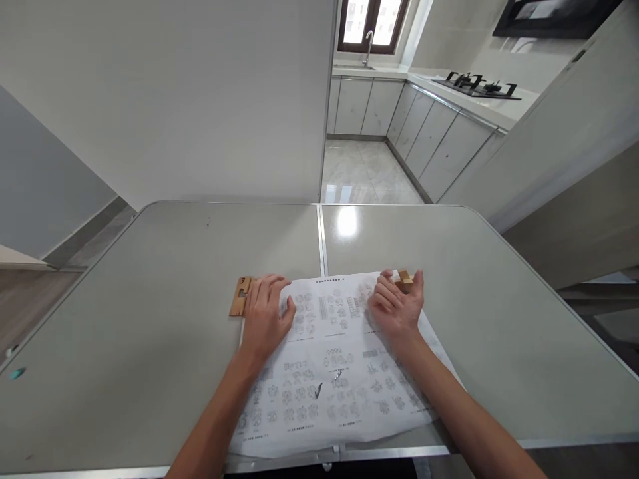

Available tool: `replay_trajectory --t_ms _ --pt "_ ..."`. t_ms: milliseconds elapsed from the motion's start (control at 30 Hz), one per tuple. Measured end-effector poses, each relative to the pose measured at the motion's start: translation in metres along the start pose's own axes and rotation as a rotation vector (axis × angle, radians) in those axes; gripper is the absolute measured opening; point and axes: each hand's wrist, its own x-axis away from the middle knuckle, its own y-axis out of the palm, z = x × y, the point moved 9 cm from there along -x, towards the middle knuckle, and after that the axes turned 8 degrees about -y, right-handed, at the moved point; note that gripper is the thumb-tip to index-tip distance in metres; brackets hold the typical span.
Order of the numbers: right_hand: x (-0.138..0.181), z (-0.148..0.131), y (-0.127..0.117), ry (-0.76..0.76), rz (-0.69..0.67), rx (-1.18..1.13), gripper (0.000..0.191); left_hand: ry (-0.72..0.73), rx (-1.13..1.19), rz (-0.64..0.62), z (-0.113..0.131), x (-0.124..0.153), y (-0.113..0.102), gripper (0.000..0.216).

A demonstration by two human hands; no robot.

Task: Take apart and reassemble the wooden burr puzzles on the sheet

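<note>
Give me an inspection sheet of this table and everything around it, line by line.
Surface: grey folding table, metal seam down the middle, glare spot.
Job's things: printed diagram sheet; notched wooden piece at its top-left corner; small wooden block at its top-right corner.
Clutter: small teal object near the table's left edge.
Grips: left hand flat and open on the sheet, beside the notched piece; right hand curled at the block, grip unclear.
Cables: nothing seen.
Surroundings: white wall; kitchen with gas hob, sink tap, window.

Left hand (263, 313), right hand (398, 305) on printed sheet (324, 392)
</note>
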Motion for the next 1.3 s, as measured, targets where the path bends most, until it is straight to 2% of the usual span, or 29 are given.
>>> replay_trajectory --t_ms 133,333,500,600,700,767,833,933,1067,1200,1233,1300 --pt "-0.001 -0.003 -0.008 0.028 -0.005 -0.074 0.049 0.004 0.008 -0.013 0.001 0.000 0.002 0.020" --pt "-0.002 -0.005 -0.002 0.047 -0.125 -0.102 0.028 -0.022 0.031 -0.069 0.000 0.001 0.006 0.019" --pt "-0.003 -0.005 0.005 0.027 -0.139 0.038 0.033 -0.032 0.084 -0.104 0.001 0.003 0.010 0.017" --pt "0.003 0.007 0.015 0.082 -0.172 0.167 0.039 -0.041 0.188 -0.128 0.007 0.004 0.008 0.016" --pt "0.017 0.036 0.026 0.235 -0.278 0.243 0.044 -0.138 0.375 -0.229 0.011 0.005 0.011 0.013" --pt "0.034 0.063 0.032 0.404 -0.390 0.228 0.048 -0.243 0.521 -0.329 0.012 0.007 0.017 0.017" --pt "0.060 0.091 0.038 0.665 -0.528 0.166 0.052 -0.317 0.695 -0.437 0.017 0.011 0.025 0.024" --pt "0.089 0.115 0.038 0.891 -0.641 0.142 0.052 -0.314 0.982 -0.627 0.033 0.019 0.037 0.047" --pt "0.114 0.128 0.040 1.082 -0.740 0.100 0.055 -0.282 1.220 -0.840 0.054 0.031 0.043 0.083" --pt "0.137 0.132 0.044 1.275 -0.853 -0.012 0.057 -0.282 1.350 -0.987 0.069 0.037 0.044 0.081" --pt "0.139 0.132 0.044 1.287 -0.865 -0.011 0.056 -0.296 1.363 -0.996 0.069 0.037 0.044 0.080" --pt "0.130 0.133 0.043 1.207 -0.844 0.073 0.054 -0.346 1.362 -0.960 0.063 0.035 0.047 0.080"
